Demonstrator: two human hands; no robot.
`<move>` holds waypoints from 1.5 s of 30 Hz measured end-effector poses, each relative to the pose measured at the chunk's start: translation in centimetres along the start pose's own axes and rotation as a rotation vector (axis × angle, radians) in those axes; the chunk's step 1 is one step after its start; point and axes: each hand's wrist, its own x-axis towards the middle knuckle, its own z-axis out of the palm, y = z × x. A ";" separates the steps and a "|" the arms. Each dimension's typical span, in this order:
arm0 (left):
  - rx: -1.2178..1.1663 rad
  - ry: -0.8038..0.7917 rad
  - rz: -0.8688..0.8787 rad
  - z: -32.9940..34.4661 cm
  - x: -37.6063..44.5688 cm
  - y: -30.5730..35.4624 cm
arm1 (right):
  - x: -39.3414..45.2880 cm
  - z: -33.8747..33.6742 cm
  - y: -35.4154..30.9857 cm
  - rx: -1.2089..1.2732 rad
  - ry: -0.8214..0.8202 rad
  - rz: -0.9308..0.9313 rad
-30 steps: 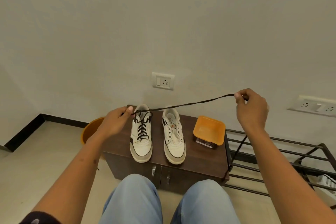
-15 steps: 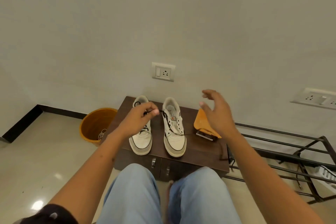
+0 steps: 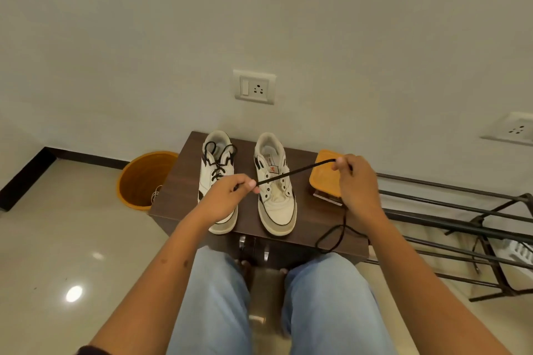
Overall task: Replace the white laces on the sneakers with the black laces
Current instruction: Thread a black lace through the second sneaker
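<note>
Two white sneakers stand side by side on a dark wooden cabinet point(image 3: 178, 190). The left sneaker point(image 3: 217, 164) is threaded with a black lace. The right sneaker point(image 3: 275, 187) has bare eyelets. A second black lace point(image 3: 297, 171) stretches above the right sneaker between my hands. My left hand point(image 3: 227, 196) pinches one end near the sneaker's eyelets. My right hand point(image 3: 357, 184) pinches the lace further along, over an orange container point(image 3: 323, 179). The lace's slack hangs from my right hand and loops over the cabinet's front edge.
An orange bin point(image 3: 144, 179) with a white lace inside stands on the floor left of the cabinet. A black metal rack point(image 3: 461, 219) sits to the right. The wall with a socket is just behind. My knees in blue jeans are below the cabinet front.
A second ago my hands held the left sneaker's lace taut. They let it go, and now both pinch a loose black lace stretched over the right sneaker.
</note>
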 end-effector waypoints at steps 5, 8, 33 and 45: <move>-0.030 -0.029 -0.112 2.9 1.9 -3.7 | 1.9 1.9 4.3 -0.012 0.245 0.175; -0.033 0.060 -0.106 4.8 2.5 -4.3 | 1.6 3.8 5.4 -0.163 0.137 0.116; -0.093 0.135 -0.076 10.9 8.9 -5.2 | 2.5 11.3 9.4 0.204 -0.303 -0.085; 0.725 0.383 -0.128 13.0 8.5 -6.0 | 2.7 12.6 10.9 -0.142 -0.245 -0.056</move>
